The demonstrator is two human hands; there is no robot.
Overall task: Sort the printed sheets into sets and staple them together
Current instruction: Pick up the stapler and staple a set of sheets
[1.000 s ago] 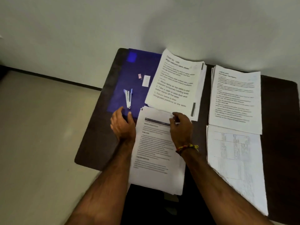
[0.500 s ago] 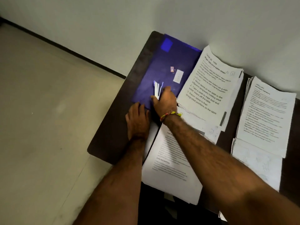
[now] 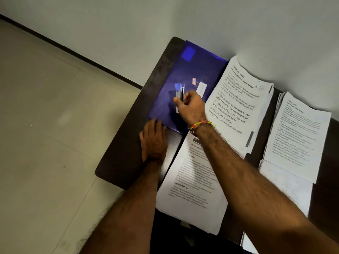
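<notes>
Pale floor tiles [image 3: 45, 134] and a plain light wall [image 3: 165, 24] with a dark skirting strip frame a dark bench [image 3: 124, 158] pushed into the wall. Along its right part lie printed sheets in stacks: one stack [image 3: 190, 182] at the near edge under the right forearm, a thicker stack [image 3: 238, 107] headed "Wipe balcony table clean" behind it towards the wall, and further right another stack [image 3: 297, 136] overlapping a lower pile [image 3: 286, 187] near the front edge. A purple folder [image 3: 194, 70] covers the far left corner of the bench, its right side tucked under the thick stack. On the folder sit a small white slip [image 3: 201, 89] and, just beside it, a tiny orange-edged box [image 3: 193, 81]. The left hand [image 3: 153, 142] lies flat, fingers straight and relaxed, on the bench at the folder's near edge, holding nothing. The right hand [image 3: 190, 107], with a beaded thread [image 3: 200, 124] round the wrist, has its fingers curled round a stapler [image 3: 180, 93], which stands up over the middle of the folder.
</notes>
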